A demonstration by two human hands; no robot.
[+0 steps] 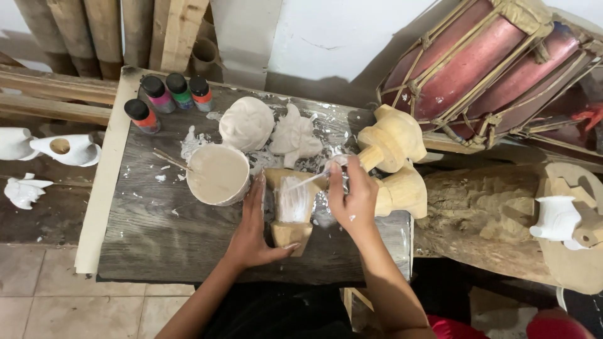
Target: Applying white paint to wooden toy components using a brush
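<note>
Pinching a brush [309, 181], right hand [355, 199] paints wood carving [290, 210] w/ left hand [254, 229] flat, steadying it.

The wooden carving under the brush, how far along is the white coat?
Done: white streaks cover the middle of the wooden carving. In hand: the right hand holds a brush to it while the left hand steadies it beside the paint cup. Left: its lower end and two bare wooden pieces show no paint.
</note>
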